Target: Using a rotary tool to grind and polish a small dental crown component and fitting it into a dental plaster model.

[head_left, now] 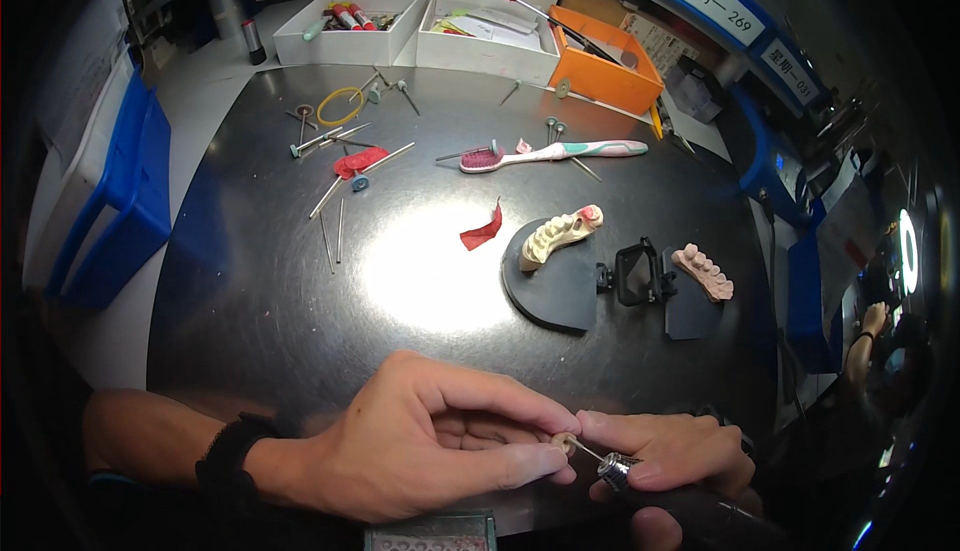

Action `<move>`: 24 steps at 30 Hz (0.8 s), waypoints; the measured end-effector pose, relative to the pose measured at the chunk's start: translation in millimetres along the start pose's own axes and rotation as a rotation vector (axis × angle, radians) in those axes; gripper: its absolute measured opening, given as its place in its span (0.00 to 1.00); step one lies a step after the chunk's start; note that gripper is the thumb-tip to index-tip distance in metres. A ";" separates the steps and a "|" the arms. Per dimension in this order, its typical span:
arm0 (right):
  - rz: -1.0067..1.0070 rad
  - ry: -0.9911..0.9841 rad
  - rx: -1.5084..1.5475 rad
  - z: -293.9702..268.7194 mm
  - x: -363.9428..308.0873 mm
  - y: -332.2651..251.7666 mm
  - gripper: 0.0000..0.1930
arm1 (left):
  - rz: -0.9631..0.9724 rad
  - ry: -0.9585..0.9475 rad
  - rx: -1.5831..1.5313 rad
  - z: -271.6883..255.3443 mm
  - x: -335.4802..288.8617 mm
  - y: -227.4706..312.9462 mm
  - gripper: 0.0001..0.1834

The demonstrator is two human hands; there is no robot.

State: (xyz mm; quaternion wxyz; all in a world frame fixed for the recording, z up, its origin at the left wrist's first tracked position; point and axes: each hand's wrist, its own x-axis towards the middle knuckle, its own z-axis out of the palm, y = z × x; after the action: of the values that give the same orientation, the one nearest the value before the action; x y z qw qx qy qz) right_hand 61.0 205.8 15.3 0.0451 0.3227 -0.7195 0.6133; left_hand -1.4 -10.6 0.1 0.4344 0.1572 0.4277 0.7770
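My left hand pinches a small cream dental crown between thumb and fingertips near the front edge of the bench. My right hand is closed around a dental handpiece with a silver collar and a dark body. Its thin bur points left and reaches the crown; whether it touches cannot be made out. Both hands meet at the fingertips. Beyond them stands a black articulator bearing a cream tooth model with a pink patch. A pinkish tooth model sits on its right plate.
A red paper scrap, a toothbrush and several rotary burs lie on the dark bench. White boxes and an orange box line the back. Blue bins flank the left. A green-rimmed tray sits at the front.
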 end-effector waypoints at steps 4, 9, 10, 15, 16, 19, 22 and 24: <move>-0.003 0.007 0.019 -1.7 -0.3 -1.9 0.15 | -0.010 -0.011 0.017 -0.2 0.4 1.0 0.12; 0.012 0.025 -0.017 -2.1 -2.5 -2.2 0.14 | 0.003 -0.009 0.037 0.4 -0.9 2.1 0.13; 0.020 0.060 -0.008 -2.1 -3.1 -2.2 0.14 | -0.028 0.000 0.020 0.3 -1.1 2.5 0.13; -0.044 0.106 0.027 -0.3 -3.8 -1.4 0.14 | 0.012 0.010 0.027 1.6 -0.8 2.8 0.13; -0.044 0.116 0.046 0.3 -3.6 -1.9 0.15 | -0.005 0.009 0.042 1.7 -0.5 2.8 0.13; -0.193 0.129 0.119 7.0 -1.1 4.2 0.15 | 0.032 -0.022 0.085 0.7 0.5 2.5 0.13; -0.149 0.069 0.021 1.9 -1.0 1.1 0.14 | 0.061 -0.053 0.100 -0.2 2.0 1.0 0.13; -0.118 0.085 0.014 3.4 -2.4 -0.1 0.14 | 0.118 -0.067 0.131 -0.9 2.7 0.1 0.13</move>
State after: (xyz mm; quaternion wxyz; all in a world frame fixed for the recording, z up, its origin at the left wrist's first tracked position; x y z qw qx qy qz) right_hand 64.0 203.6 13.5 0.1093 0.3385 -0.6924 0.6277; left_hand -3.5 -8.9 -0.7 0.3908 0.2362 0.4527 0.7659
